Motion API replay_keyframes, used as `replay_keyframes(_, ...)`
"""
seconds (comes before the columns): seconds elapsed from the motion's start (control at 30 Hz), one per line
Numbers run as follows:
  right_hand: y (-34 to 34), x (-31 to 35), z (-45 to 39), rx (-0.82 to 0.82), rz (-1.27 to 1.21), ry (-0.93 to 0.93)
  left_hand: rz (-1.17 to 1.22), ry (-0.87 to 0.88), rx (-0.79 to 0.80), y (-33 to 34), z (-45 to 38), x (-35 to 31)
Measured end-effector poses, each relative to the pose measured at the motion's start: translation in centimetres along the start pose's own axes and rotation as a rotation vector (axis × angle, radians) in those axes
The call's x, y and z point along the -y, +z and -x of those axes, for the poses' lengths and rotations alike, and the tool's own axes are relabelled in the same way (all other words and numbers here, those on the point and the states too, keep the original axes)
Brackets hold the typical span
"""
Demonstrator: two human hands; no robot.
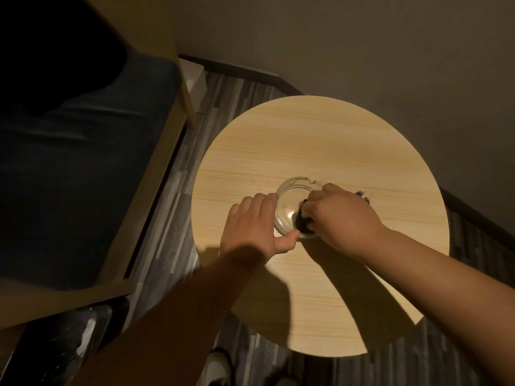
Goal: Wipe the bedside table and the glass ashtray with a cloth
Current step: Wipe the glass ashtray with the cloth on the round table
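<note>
A round light-wood bedside table (320, 135) fills the middle of the view. Near its centre stands a clear glass ashtray (289, 199). My left hand (250, 224) grips the ashtray's left rim, fingers over the edge and thumb at the near side. My right hand (340, 215) is closed on a dark cloth (302, 218) pressed into the bowl's right side. A bit of the cloth also sticks out behind the hand. Most of the cloth is hidden in my fist.
A bed with a wooden frame (145, 196) and dark bedding (69, 162) runs along the left. A wall (362, 37) stands behind the table. Striped grey flooring (172, 218) shows between bed and table. A shoe (217, 369) is at the bottom.
</note>
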State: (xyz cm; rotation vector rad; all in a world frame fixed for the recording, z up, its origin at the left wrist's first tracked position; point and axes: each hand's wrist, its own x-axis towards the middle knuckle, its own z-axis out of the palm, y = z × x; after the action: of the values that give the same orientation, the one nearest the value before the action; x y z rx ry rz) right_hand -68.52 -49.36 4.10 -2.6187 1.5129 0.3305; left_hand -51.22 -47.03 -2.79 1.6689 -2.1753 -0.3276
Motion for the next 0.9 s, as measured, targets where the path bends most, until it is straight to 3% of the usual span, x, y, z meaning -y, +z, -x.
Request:
replay_keyframes(0.1,-0.4,1.4,-0.6,-0.01,-0.086,-0.062,0.015,0.009,0.004,0.0,0.1,0.1)
replay_keyframes(0.27,0.0,1.5,-2.7,-0.163,-0.009,0.024,0.042,0.001,-0.003,-0.1,0.0,0.0)
replay_keyframes(0.43,0.3,0.3,-0.4,-0.046,0.097,0.131,-0.022,0.031,0.009,0.2,0.1,0.2)
replay_keyframes(0.63,0.1,2.0,-0.2,-0.066,-0.159,0.048,-0.014,0.056,0.0,0.2,0.2,0.1)
replay_keyframes(0.8,0.1,1.1,-1.0,-0.097,0.003,0.182,-0.045,0.052,-0.018,0.3,0.0,0.0)
replay_keyframes(0.9,0.1,0.9,0.9,-0.014,0.052,0.163,-0.058,0.063,-0.016,0.2,0.1,0.0)
